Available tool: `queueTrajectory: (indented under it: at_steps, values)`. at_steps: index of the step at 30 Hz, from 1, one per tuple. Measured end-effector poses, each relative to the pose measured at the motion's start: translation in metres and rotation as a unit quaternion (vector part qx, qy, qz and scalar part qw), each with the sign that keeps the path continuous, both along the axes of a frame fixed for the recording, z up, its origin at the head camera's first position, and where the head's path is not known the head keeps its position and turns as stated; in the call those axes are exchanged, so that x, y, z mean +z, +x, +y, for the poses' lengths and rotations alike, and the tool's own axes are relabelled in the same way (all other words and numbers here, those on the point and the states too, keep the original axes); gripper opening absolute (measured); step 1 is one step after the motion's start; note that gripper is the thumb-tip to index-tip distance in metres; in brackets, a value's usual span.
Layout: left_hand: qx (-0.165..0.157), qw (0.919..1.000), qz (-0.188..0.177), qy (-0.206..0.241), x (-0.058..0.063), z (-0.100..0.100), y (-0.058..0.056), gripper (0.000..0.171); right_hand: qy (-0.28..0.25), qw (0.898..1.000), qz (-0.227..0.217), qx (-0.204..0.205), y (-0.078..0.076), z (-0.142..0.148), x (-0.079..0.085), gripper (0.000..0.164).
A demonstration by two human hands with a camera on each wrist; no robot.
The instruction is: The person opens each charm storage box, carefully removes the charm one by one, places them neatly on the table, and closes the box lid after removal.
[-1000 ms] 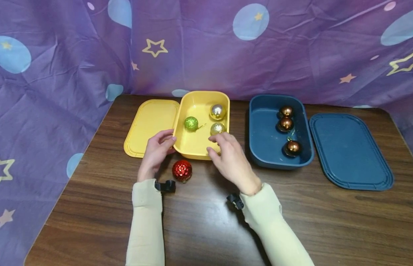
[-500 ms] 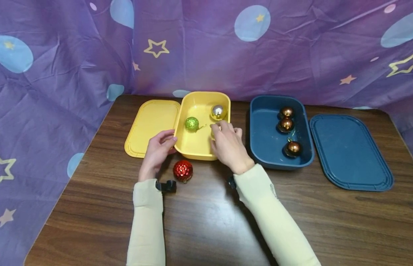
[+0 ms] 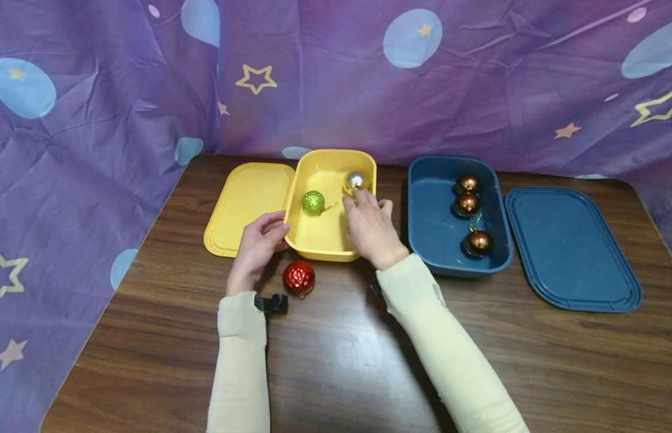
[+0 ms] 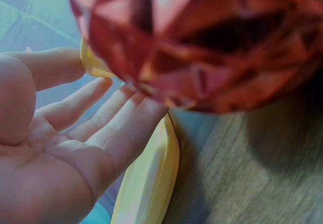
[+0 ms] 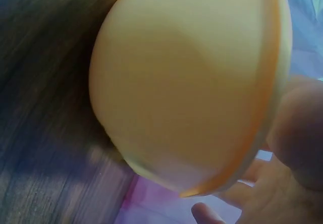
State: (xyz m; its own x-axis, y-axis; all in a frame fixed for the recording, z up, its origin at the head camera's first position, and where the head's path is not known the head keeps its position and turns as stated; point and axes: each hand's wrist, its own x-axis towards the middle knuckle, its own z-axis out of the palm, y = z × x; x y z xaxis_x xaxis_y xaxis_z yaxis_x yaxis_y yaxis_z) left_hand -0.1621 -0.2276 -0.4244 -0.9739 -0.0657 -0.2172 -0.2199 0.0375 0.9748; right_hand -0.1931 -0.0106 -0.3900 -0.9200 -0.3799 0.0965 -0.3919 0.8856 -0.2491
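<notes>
My right hand [image 3: 370, 228] reaches over the right wall of the yellow box [image 3: 319, 243], fingers bent down inside it. They cover the spot where a pale gold glitter ball lay, and that ball is hidden; I cannot tell whether they hold it. Just beyond the fingertips sits a shiny silver-gold ball [image 3: 355, 179]. A green glitter ball [image 3: 313, 202] lies left of it on the box floor. My left hand [image 3: 256, 243] touches the box's near left corner, thumb at the rim; in the left wrist view its fingers [image 4: 121, 128] are extended. Below that corner rests a faceted red ball [image 3: 299, 278].
A yellow lid [image 3: 249, 207] lies left of the yellow box. To the right stands a blue box [image 3: 433, 228] with three brown shiny balls [image 3: 479, 243] inside, and a blue lid [image 3: 574, 249] beside it. A purple starry cloth [image 3: 336, 90] hangs behind the table [image 3: 336, 373].
My right hand has moved forward and into the yellow box, over the pale gold glitter ball, which has gone from sight. The left hand stays at the box corner.
</notes>
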Motion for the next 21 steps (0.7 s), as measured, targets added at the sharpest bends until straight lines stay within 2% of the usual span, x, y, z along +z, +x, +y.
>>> queueTrajectory:
  at_steps: [6,13,21]
  values:
    - [0.0,1.0,-0.001,-0.002,0.0012,0.0005,0.0007,0.042,0.021,1.0,-0.014,-0.006,-0.0039,-0.0001,-0.0038,0.048]
    - [0.0,1.0,0.0,-0.005,0.0013,0.0005,0.0009,0.042,0.022,1.0,-0.015,-0.005,-0.0055,-0.0008,-0.0061,0.04]
    - [0.0,1.0,-0.001,-0.004,0.0019,0.0006,0.001,0.043,0.029,0.999,-0.016,-0.005,-0.0052,-0.002,-0.0064,0.039]
